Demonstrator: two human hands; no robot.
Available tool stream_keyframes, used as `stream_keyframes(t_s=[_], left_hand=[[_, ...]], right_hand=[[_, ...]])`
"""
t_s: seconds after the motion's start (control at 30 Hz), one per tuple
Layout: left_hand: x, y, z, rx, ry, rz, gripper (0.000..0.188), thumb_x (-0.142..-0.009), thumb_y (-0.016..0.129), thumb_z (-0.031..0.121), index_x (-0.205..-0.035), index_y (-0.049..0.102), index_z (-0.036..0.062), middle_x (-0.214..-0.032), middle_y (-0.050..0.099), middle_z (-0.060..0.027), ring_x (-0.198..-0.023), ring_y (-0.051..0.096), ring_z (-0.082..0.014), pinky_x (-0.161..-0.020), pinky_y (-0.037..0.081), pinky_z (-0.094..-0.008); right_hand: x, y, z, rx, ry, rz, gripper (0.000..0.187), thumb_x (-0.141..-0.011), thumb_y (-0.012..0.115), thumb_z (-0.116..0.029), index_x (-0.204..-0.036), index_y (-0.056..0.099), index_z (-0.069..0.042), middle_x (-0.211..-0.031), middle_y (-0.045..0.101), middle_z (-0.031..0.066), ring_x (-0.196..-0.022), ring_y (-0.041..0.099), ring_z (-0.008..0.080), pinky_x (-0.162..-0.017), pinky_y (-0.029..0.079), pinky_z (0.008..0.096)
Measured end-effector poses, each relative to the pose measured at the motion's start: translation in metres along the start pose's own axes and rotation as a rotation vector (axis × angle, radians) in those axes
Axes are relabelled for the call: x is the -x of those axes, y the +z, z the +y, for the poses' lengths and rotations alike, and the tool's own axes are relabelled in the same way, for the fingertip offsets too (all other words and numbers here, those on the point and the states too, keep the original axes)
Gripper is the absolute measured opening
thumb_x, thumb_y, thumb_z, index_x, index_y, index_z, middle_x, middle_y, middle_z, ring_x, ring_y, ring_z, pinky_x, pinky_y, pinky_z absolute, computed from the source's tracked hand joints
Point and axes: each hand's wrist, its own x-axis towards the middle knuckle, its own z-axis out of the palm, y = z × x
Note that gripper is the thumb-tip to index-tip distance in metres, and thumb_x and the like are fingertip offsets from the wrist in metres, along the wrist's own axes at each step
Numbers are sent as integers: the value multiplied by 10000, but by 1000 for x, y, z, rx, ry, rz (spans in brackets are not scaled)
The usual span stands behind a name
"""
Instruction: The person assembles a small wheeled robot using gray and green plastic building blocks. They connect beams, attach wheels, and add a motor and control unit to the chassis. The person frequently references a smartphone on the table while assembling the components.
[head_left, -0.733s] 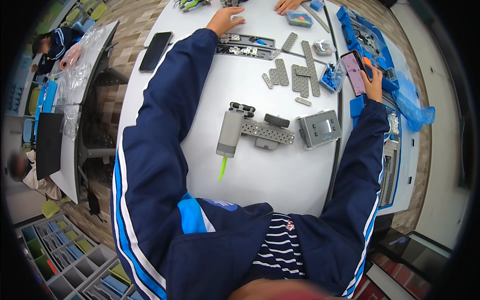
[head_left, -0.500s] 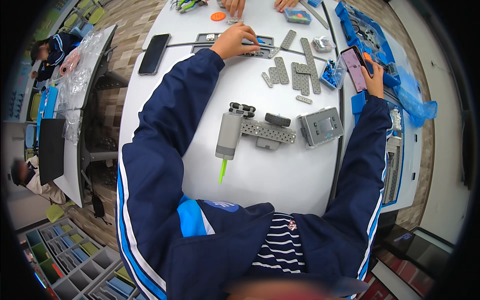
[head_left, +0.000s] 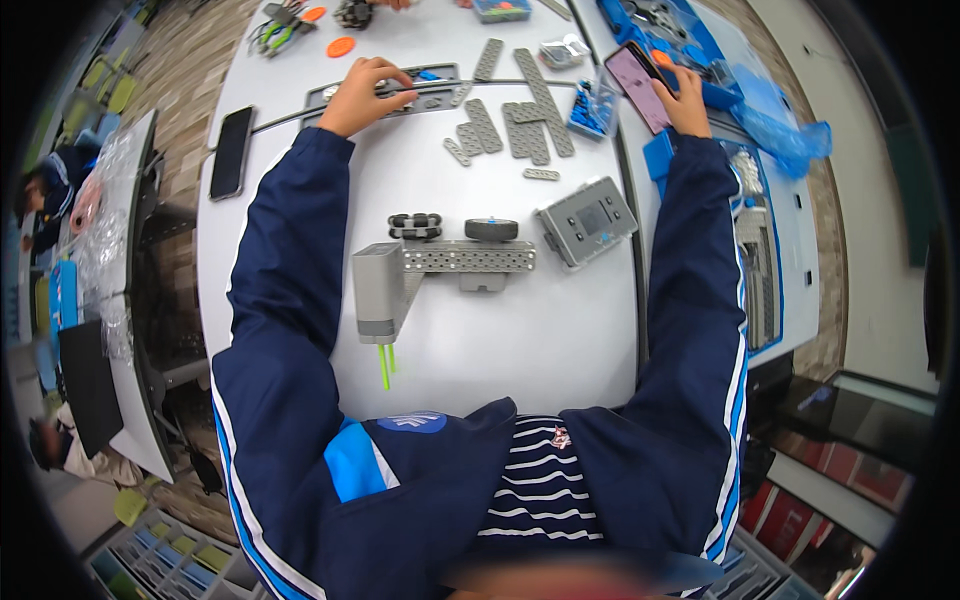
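My left hand (head_left: 368, 97) is over a shallow grey tray (head_left: 322, 97) of small parts. Its fingers are curved, with a gap between thumb and forefinger and nothing visible in it. At the right, my right hand (head_left: 686, 102) grips the edge of a smartphone (head_left: 637, 84) whose lit screen is pinkish. Nearer me lies a part-built robot assembly: a grey box-shaped block (head_left: 378, 290) with green rods sticking out, a perforated grey beam (head_left: 470, 257), a black roller wheel (head_left: 414, 226) and a black tyre wheel (head_left: 491, 229). A grey controller with a small screen (head_left: 590, 222) lies beside it.
Several loose perforated plates (head_left: 527, 130) lie mid-table. A clear box of blue pins (head_left: 592, 108) stands near the phone. A dark phone (head_left: 232, 152) lies at left. Blue cases (head_left: 765, 290) and a blue bag (head_left: 785, 140) are at right. Another person's hand (head_left: 392, 3) shows at the far edge.
The whole view has shifted, so the table things appear further left and higher. My left hand stays at the tray, and my right hand still holds the smartphone. The assembly appears slightly turned.
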Motion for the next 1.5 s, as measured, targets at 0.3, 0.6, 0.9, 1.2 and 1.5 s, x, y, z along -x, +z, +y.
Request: stream_keyframes(t_s=[0.3,0.6,0.9,1.2,1.5], left_hand=[[24,24,18,-24,40,244,224,-815,804,212,-998,751,95,-1130,666,-51,-1160,535,-275,-1001,459,-397],[18,25,9,47,103,267,224,-800,829,187,-979,736,90,-1112,674,-40,-1159,540,-268,-992,459,-385],[21,17,-10,301,-83,465,256,-869,797,292,-1032,756,99,-1045,720,-40,-1030,624,-202,-880,493,-329],[38,5,-8,180,-43,295,182,-847,768,140,-1017,754,78,-996,727,-44,-1017,612,-206,-868,500,-331],[34,4,-2,46,57,222,217,-785,832,152,-971,755,71,-945,720,-59,-989,601,-239,-867,490,-359]], right_hand=[[1,-8,-12,51,64,-110,578,-828,792,-144,-1374,604,-165,-1373,439,117,-902,664,182,-790,565,282],[5,-17,-21,-22,114,-152,661,-754,823,-136,-1375,602,-186,-1382,443,125,-1013,669,252,-895,571,341],[0,-17,-14,78,50,-128,546,-845,814,-248,-1348,624,-153,-1353,506,132,-1203,548,226,-826,527,301],[0,-18,-17,76,96,-136,503,-896,764,-264,-1367,616,-170,-1384,485,133,-1143,575,186,-848,512,294],[2,-18,-19,83,76,-130,497,-895,767,-243,-1361,617,-160,-1365,501,132,-1186,549,206,-838,511,283]])
